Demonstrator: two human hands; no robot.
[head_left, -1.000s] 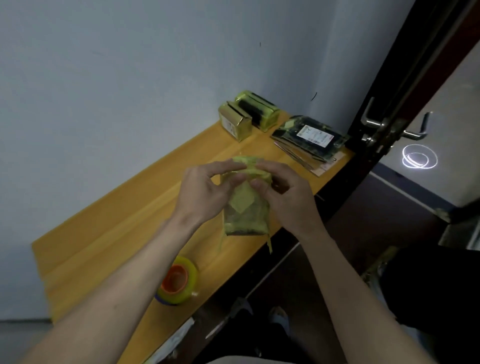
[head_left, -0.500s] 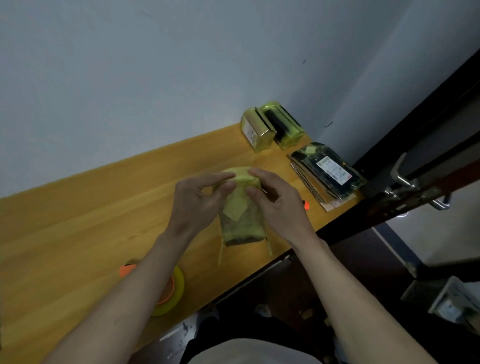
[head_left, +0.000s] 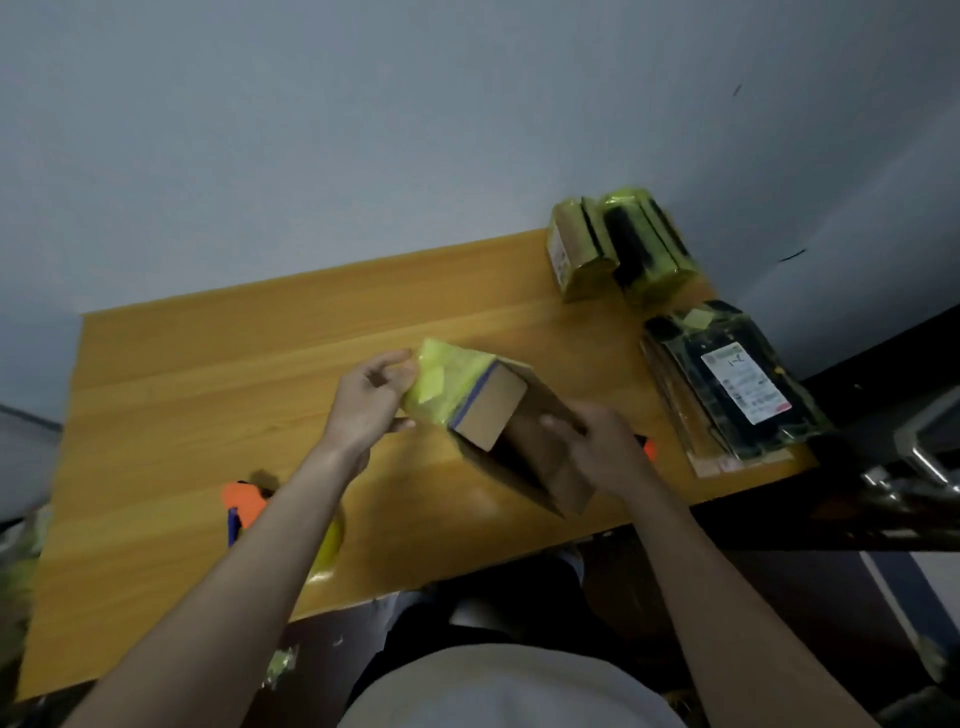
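View: head cam (only one).
Thing: long brown cardboard box (head_left: 540, 467), held tilted just above the desk between both hands. Its far end meets a yellow-green see-through plastic bag (head_left: 447, 382). The overlap is blurred.
Left grip (head_left: 370, 402): thumb & fingers pinch the bag's far end.
Right grip (head_left: 597, 447): fingers curled round the box's bare near part.
Done: bag covers only one end (going on or coming off, can't tell).
Left: prob. slide the bag the rest of the way, then set the box down.
Desk: orange-yellow wood-grain desk (head_left: 208, 374). It carries two yellow-wrapped bundles (head_left: 618, 244) at the back, a flat black packet w/ white label (head_left: 727, 384) at right, and a yellow-and-orange tape roll (head_left: 244, 501) under the left forearm.
Room: plain grey-blue wall (head_left: 363, 130) behind, metal door handle (head_left: 930, 462) at far right.
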